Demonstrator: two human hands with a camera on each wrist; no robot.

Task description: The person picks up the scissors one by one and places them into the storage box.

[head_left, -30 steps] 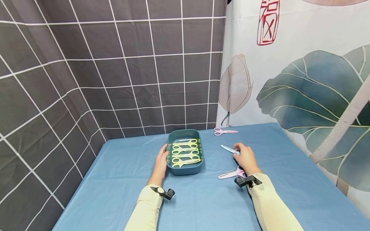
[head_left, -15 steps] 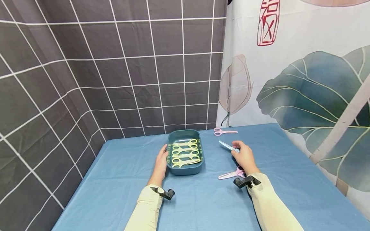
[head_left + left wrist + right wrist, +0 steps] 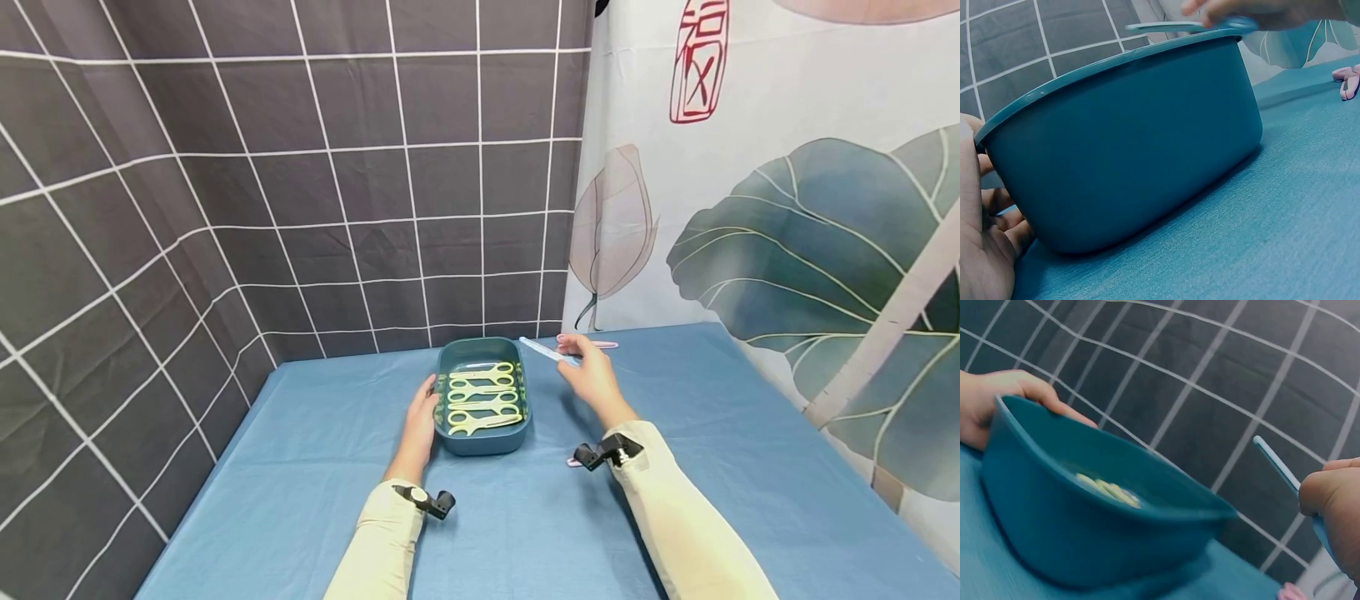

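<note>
A dark teal plastic bin (image 3: 483, 444) stands on the blue-covered table, with several yellow-green scissors (image 3: 483, 398) laid in a row inside. My left hand (image 3: 417, 429) rests against the bin's left outer side; in the right wrist view its fingers (image 3: 1054, 403) reach along the wall. My right hand (image 3: 592, 379) pinches light blue scissors (image 3: 546, 350) by the handle end, raised to the right of the bin, blade pointing left towards its far right corner. The fingers hide most of the handles. In the left wrist view the blue blade (image 3: 1166, 27) shows above the bin's rim.
Pink scissors (image 3: 603, 345) lie at the table's back edge, partly behind the right hand. Another pink tip (image 3: 573, 462) shows beside the right wrist's camera mount (image 3: 607, 450), the rest hidden. Behind the table (image 3: 300, 467) hang a grey grid curtain (image 3: 337, 183) and a white printed one (image 3: 630, 83).
My right hand has lifted the light blue scissors from the table and carried them left and away, towards the bin. The left hand and the bin have stayed in place.
</note>
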